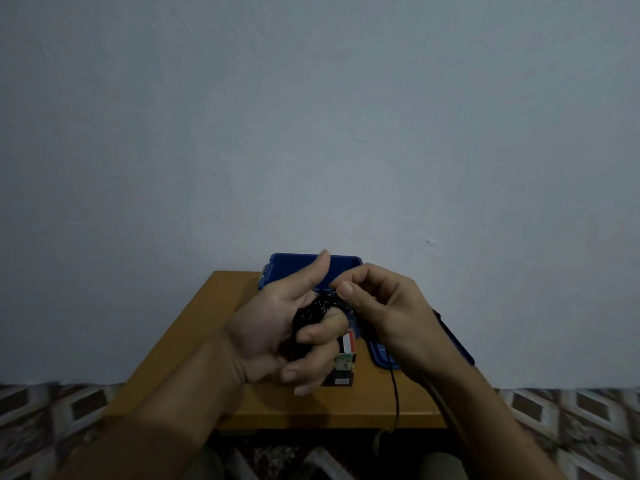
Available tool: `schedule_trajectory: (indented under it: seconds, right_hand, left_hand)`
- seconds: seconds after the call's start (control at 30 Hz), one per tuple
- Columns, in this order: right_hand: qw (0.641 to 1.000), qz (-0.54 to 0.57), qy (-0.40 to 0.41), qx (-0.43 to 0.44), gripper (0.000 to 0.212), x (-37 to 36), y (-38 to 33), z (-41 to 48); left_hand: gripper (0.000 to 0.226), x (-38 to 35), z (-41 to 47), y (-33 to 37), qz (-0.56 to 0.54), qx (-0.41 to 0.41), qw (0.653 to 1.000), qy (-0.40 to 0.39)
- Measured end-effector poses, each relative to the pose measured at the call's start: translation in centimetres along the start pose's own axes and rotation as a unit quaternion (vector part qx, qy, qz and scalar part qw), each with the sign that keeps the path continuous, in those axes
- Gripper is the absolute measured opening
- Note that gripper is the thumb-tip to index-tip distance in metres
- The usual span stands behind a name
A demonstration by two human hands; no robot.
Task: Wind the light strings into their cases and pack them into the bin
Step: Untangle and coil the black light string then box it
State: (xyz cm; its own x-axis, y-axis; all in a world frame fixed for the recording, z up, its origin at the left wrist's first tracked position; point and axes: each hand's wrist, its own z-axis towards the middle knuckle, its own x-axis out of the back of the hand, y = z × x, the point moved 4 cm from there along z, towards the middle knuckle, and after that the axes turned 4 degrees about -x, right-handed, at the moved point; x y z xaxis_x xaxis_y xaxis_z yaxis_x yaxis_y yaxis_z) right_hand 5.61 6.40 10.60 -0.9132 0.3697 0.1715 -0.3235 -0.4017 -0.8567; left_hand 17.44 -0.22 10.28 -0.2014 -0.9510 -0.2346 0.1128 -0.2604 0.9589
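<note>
Against a bare grey wall [311,116] sat a wooden bench [194,341], with a blue bin [294,262] at its far edge. Above the bench, the left hand [273,327] clenched the black light string [313,311], thumb up, and the right hand [388,317] pinched its loose end.

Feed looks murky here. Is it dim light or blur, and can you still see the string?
Head view: dim, flat light, no glare; the string held in the left hand reads as a black mass; head view's corners smear the floor; the middle is fairly sharp.
</note>
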Motion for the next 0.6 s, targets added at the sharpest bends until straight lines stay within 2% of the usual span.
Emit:
schedule_trajectory:
  seconds: [0.13, 0.23, 0.5, 0.6]
  right_hand:
    - [0.999, 0.028, -0.013, -0.040, 0.026, -0.6, 1.2, -0.4]
    - [0.997, 0.005, -0.035, -0.074, 0.032, -1.1, 2.5, -0.8]
    - [0.994, -0.020, -0.060, -0.093, 0.016, -1.9, 2.7, -1.4]
    - [0.991, -0.048, -0.076, -0.100, 0.024, -2.0, 2.6, -1.7]
  left_hand:
    - [0.078, -0.2, 0.1, 0.5, -0.020, -0.051, 0.998, -0.011]
    - [0.078, -0.3, 0.2, 1.0, -0.036, -0.086, 0.996, 0.000]
    - [0.079, 0.7, 0.1, 1.9, -0.067, -0.141, 0.983, 0.092]
    - [0.081, 0.8, 0.2, 2.0, -0.103, -0.165, 0.974, 0.117]
